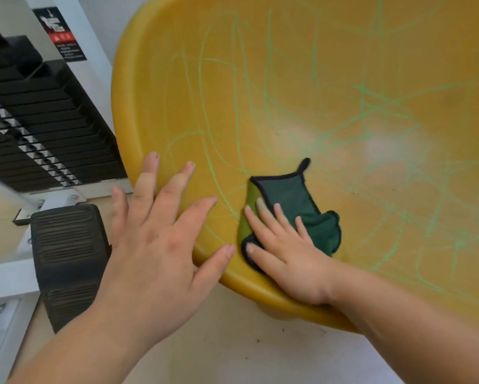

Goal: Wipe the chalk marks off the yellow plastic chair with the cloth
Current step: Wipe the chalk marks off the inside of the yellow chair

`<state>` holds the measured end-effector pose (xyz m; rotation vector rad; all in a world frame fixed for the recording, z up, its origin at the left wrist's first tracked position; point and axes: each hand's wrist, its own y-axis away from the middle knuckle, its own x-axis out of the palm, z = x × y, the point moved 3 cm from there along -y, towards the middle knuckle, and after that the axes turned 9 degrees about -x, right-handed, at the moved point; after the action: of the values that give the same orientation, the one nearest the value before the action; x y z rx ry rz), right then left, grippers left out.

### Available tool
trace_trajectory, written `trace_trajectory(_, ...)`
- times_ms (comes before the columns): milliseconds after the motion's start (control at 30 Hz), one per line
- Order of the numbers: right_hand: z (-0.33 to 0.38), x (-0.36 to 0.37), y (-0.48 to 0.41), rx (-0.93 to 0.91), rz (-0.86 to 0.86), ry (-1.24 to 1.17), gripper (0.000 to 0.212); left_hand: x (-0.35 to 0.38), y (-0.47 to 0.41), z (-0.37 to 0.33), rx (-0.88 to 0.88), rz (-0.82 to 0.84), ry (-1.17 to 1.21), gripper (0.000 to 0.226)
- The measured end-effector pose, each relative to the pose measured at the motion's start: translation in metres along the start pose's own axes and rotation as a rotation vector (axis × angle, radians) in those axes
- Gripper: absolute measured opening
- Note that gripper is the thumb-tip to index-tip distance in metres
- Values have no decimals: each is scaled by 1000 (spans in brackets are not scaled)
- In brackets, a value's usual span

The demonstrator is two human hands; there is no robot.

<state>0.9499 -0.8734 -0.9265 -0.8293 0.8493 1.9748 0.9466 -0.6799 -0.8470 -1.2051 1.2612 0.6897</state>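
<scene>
The yellow plastic chair (pixel 316 79) fills the upper right of the head view, its seat scribbled all over with green chalk marks (pixel 377 106). A dark green cloth (pixel 291 195) with a black hem lies on the seat near the front left rim. My right hand (pixel 285 245) presses flat on the cloth with straight, spread fingers. My left hand (pixel 160 231) hovers over or rests on the chair's left rim, fingers spread and straight, holding nothing.
A black weight stack (pixel 39 128) in a white frame stands to the left of the chair. A black ribbed foot pad (pixel 66 250) lies below it. Pale floor (pixel 219 350) shows under the chair's front edge.
</scene>
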Motion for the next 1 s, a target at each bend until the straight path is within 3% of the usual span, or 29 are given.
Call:
trace_trajectory(100,-3,-1,39,-78,153,-40,64,1,-1,2,45,-4,2,60)
trace_trajectory(167,-24,-2,48,-32,194,15,68,3,-1,4,63,-12,21,58)
trace_trajectory(300,-74,-18,9,161,29,225,91,4,-5,4,69,-33,40,55)
trace_trajectory(467,-96,-41,-53,297,-178,201,101,5,-6,2,65,-22,46,51)
trace_trajectory(567,-88,-36,-45,219,-150,199,104,3,-6,0,66,-21,51,49)
trace_trajectory(700,-44,-4,16,-26,66,143,90,1,-5,2,58,-3,65,51)
trace_trajectory(833,-20,1,67,-55,195,28,79,3,-6,1,58,-10,65,51)
trace_trajectory(1000,-57,-11,3,95,-31,187,94,4,-8,0,0,-34,40,49)
